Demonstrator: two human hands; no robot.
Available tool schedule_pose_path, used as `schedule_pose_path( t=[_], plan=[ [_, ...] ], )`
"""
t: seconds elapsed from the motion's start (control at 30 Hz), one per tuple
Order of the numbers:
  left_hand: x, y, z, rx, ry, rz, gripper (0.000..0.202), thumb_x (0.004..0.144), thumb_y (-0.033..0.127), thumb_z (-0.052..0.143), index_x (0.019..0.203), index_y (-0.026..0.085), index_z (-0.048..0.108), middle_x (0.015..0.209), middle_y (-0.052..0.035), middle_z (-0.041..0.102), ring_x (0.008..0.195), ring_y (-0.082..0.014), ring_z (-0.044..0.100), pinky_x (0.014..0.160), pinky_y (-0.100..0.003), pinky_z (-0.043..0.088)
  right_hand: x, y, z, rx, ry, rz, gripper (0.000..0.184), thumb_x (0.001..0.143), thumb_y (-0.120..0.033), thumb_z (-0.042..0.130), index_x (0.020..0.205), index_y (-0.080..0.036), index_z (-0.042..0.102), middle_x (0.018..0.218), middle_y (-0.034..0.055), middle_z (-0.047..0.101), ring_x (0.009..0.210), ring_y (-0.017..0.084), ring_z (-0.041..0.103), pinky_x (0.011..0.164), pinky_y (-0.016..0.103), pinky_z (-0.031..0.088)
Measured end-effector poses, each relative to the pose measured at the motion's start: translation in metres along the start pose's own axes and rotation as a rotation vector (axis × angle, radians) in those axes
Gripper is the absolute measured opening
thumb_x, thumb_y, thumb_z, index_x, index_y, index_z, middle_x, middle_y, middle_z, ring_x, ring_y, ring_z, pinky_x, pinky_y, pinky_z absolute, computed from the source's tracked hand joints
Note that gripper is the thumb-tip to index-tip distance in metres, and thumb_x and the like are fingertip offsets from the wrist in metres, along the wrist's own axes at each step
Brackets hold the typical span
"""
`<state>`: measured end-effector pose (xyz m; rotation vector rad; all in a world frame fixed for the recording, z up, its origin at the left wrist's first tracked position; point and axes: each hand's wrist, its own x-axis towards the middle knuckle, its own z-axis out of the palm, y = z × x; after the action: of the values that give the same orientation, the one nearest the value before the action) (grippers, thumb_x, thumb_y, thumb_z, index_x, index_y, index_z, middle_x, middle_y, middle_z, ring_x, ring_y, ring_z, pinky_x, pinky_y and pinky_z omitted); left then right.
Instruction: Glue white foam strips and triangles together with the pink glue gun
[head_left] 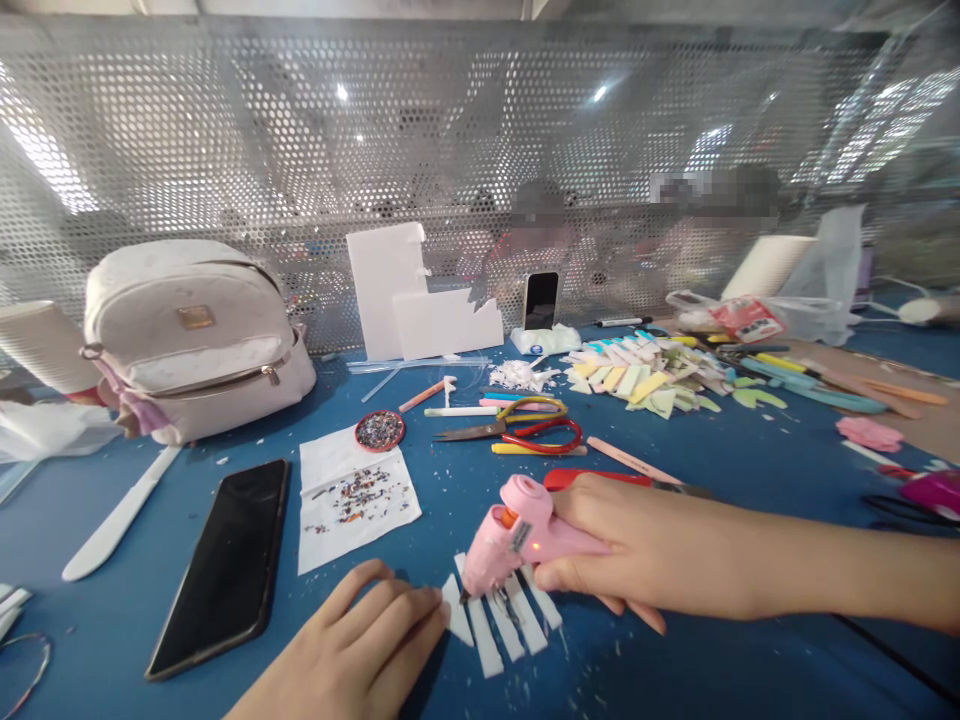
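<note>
My right hand grips a pink hot glue gun, fingers wrapped round its handle. An orange light glows on the gun's side. Its dark nozzle points down at a small pointed white piece. The fingertips of my left hand are closed at the left edge of that piece; the thumb is hidden. Several narrow white strips lie side by side just right of the piece, partly beneath the gun. Thin glue strands show on the blue table around them.
Left of my hands lie a black phone and a white paper with dark bits. A white backpack stands behind them. Scissors, markers and a red-handled tool lie beyond the gun. Cut strips are heaped farther right.
</note>
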<state>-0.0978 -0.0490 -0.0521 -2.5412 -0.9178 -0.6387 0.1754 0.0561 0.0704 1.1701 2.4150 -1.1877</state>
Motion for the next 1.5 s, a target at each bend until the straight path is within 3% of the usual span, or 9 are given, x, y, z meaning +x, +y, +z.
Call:
schedule_pose_path(
  t=[0.13,0.3,0.53,0.73,0.93,1.23,1.5],
  plan=[
    [0.0,0.0,0.0,0.006,-0.009,0.008,0.036,0.102,0.014,0.037,0.127,0.013,0.062,0.112,-0.0083,0.067,0.097,-0.0176,0.061,0.096,-0.037,0.05,-0.002,-0.005,-0.001,-0.026,-0.011,0.048,0.042,0.092,-0.055,0.05,0.078,-0.017,0.059,0.061,-0.0008,0.062,0.043,0.01,0.055,0.051,0.021,0.044],
    [0.0,0.0,0.0,-0.001,0.0,0.0,0.039,0.101,0.011,0.033,0.127,0.013,0.063,0.111,-0.008,0.067,0.097,-0.0176,0.059,0.095,-0.036,0.05,-0.003,-0.003,0.0,-0.024,0.018,0.046,0.042,0.092,-0.056,0.05,0.09,-0.016,0.062,0.063,-0.0003,0.063,0.044,0.011,0.054,0.049,0.021,0.042],
    [0.002,0.0,-0.001,-0.009,0.025,0.001,0.036,0.103,0.014,0.034,0.124,0.013,0.064,0.109,-0.0072,0.067,0.097,-0.0172,0.059,0.096,-0.034,0.045,-0.004,-0.004,-0.002,-0.019,-0.011,0.049,0.046,0.092,-0.061,0.048,0.085,-0.017,0.06,0.066,0.0003,0.064,0.048,0.012,0.057,0.052,0.023,0.044],
    [0.003,0.0,0.0,-0.021,0.041,-0.005,0.039,0.103,0.011,0.031,0.123,0.013,0.065,0.109,-0.0054,0.067,0.097,-0.0173,0.057,0.099,-0.036,0.041,-0.003,-0.008,-0.002,-0.032,-0.019,0.048,0.038,0.093,-0.053,0.05,0.085,-0.017,0.06,0.065,-0.0005,0.062,0.045,0.01,0.055,0.049,0.021,0.043],
    [-0.001,-0.001,0.001,0.002,-0.002,0.002,0.038,0.103,0.013,0.033,0.126,0.013,0.063,0.112,-0.0066,0.067,0.099,-0.0186,0.058,0.098,-0.037,0.044,-0.003,-0.011,-0.002,-0.035,-0.025,0.064,0.035,0.092,-0.05,0.049,0.086,-0.016,0.059,0.066,0.0,0.062,0.044,0.011,0.055,0.05,0.021,0.044],
    [0.001,-0.001,0.001,-0.001,0.009,0.006,0.04,0.104,0.015,0.029,0.126,0.013,0.063,0.111,-0.0063,0.067,0.098,-0.018,0.058,0.099,-0.036,0.043,-0.005,-0.007,0.002,-0.076,-0.017,0.127,0.043,0.09,-0.059,0.05,0.076,-0.018,0.054,0.061,-0.0001,0.063,0.051,0.016,0.062,0.056,0.025,0.047],
    [0.002,0.0,0.0,0.007,0.013,0.009,0.039,0.103,0.011,0.032,0.124,0.013,0.064,0.11,-0.0062,0.067,0.097,-0.0175,0.058,0.097,-0.037,0.044,-0.003,-0.003,0.001,-0.057,0.006,0.118,0.041,0.089,-0.058,0.052,0.087,-0.017,0.058,0.066,0.0009,0.065,0.045,0.013,0.057,0.05,0.023,0.044]
  ],
)
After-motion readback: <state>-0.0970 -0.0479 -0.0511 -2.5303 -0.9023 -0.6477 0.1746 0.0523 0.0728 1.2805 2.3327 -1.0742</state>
